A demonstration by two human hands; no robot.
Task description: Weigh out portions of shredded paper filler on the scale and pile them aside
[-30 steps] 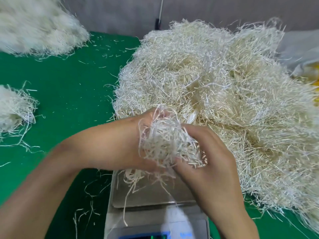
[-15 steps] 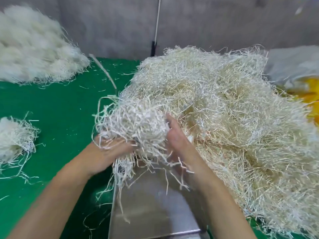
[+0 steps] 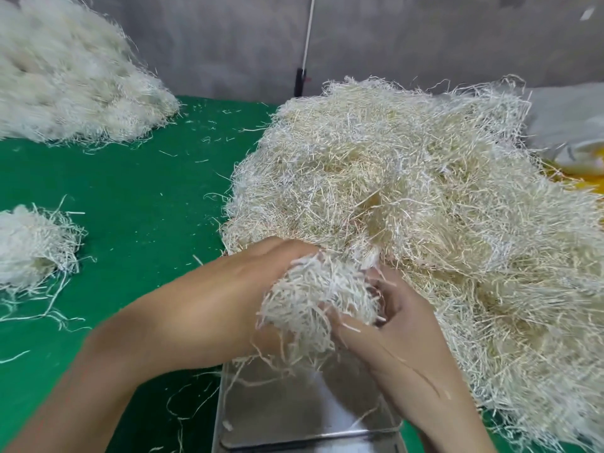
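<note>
The person is showing a bare left hand [image 3: 251,289] and a bare right hand [image 3: 403,325], both forearms uncovered as far as seen.

Surface: green-topped table [image 3: 137,191]
Right: cream shredded-paper heap [image 3: 441,191]
Rear left: white shredded-paper mound [image 3: 65,86]
Left: small shredded-paper pile [image 3: 29,243]
Front: steel scale [image 3: 294,407]

Shows a grey, mottled wall [image 3: 425,37] well beyond the fingers [image 3: 281,253], filling the whole top edge. Shows a thin white cord [image 3: 309,27] running down that wall, above the fingers and slightly to their right, ending in a small black fitting [image 3: 299,81] near the table's back edge. Has a green, felt-like table cover [image 3: 137,197] spreading left of the fingers and back to the wall. Sits in soft, even light. Keeps a white bag [image 3: 568,122] far right of the fingers, by the wall, with a yellow patch [image 3: 588,183] just below it
</note>
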